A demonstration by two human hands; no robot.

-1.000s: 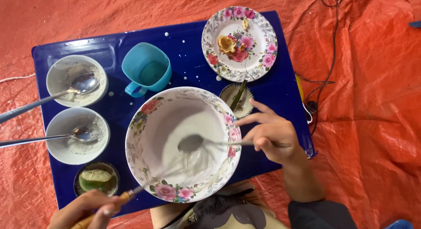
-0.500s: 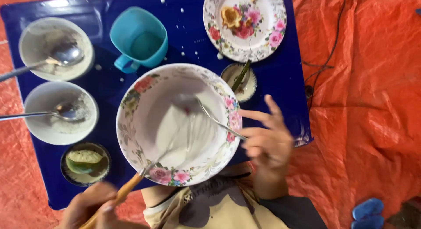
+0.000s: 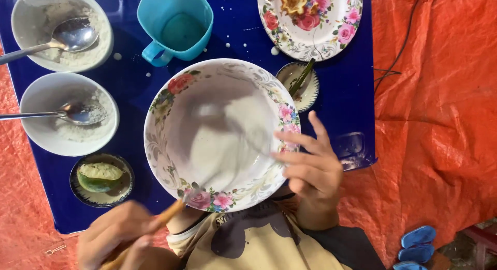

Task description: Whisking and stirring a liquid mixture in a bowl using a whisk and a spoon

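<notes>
Left hand (image 3: 121,239) closed round wooden handle (image 3: 165,218), below floral bowl (image 3: 220,133); handle slants up-right over near rim into bowl (blurred). Right hand (image 3: 310,169) at bowl's right rim, fingers spread; grip on anything unclear.

From my feed I count one big floral bowl (image 3: 176,94), two white bowls (image 3: 39,130) (image 3: 31,21), two spoons (image 3: 77,112) (image 3: 72,34), one teal cup (image 3: 176,24), one floral plate (image 3: 336,37), two tiny dishes (image 3: 121,190) (image 3: 310,91).
</notes>
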